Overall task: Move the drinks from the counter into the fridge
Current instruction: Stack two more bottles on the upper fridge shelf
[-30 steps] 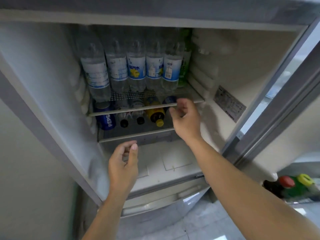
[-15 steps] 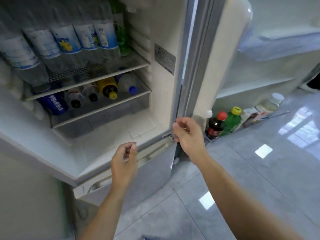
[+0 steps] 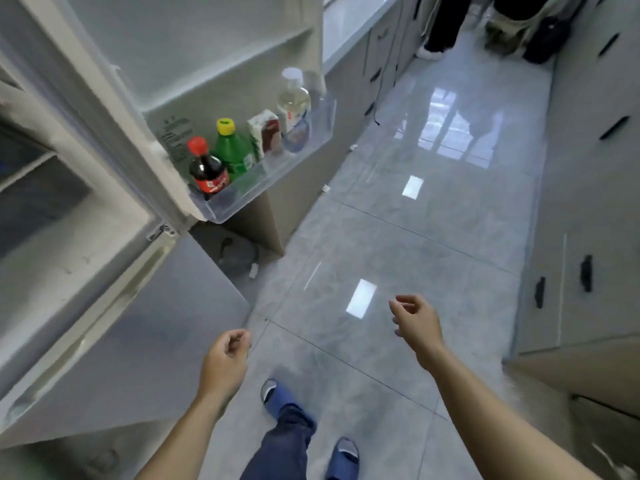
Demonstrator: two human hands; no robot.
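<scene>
The fridge [image 3: 104, 258] stands open at my left, its door [image 3: 194, 46] swung out ahead. The door's clear bin [image 3: 277, 174] holds a cola bottle [image 3: 207, 171] with a red cap, a green bottle [image 3: 232, 152] with a yellow cap, a small carton [image 3: 265, 131] and a clear bottle [image 3: 293, 100] with a white cap. My left hand [image 3: 225, 360] hangs over the floor beside the fridge's lower door, fingers loosely curled, holding nothing. My right hand [image 3: 415, 322] is out over the tiles, also loosely curled and empty. The counter [image 3: 349, 22] runs beyond the door.
Glossy grey floor tiles [image 3: 398, 237] stretch ahead between base cabinets [image 3: 381, 64] on the left and drawer units [image 3: 588, 202] with black handles on the right. Another person's legs [image 3: 446, 22] and a dark bag [image 3: 545, 41] stand at the far end. My slippers [image 3: 277, 398] are below.
My view has swung right, from the fridge shelves to the aisle. My right hand has left the shelf and door edge; both hands have dropped away from the fridge, empty.
</scene>
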